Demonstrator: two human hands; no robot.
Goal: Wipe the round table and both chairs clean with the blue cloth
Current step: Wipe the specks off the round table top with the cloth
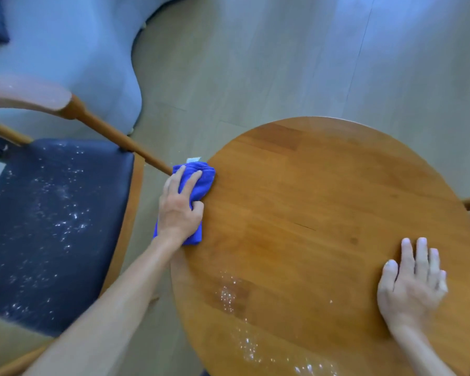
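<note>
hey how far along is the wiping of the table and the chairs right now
Early to midway. Most of the round table looks clean already, but white specks remain near its closest edge. In hand: the left hand presses the blue cloth at the table's left rim while the right hand rests flat on top. Left: the chair seat is speckled white and looks unwiped; the second chair is barely in view.

Round table (pixel 323 202), cloth (pixel 194 183), white specks (pixel 228 294)

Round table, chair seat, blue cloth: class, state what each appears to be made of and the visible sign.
Round table: wood, smooth semi-gloss finish; plank joints and grain show.
Chair seat: dark padded upholstery, possibly leather or vinyl; faint creases, white specks on it.
Blue cloth: soft, fuzzy fabric, likely microfibre; bunches under the left hand.
</note>
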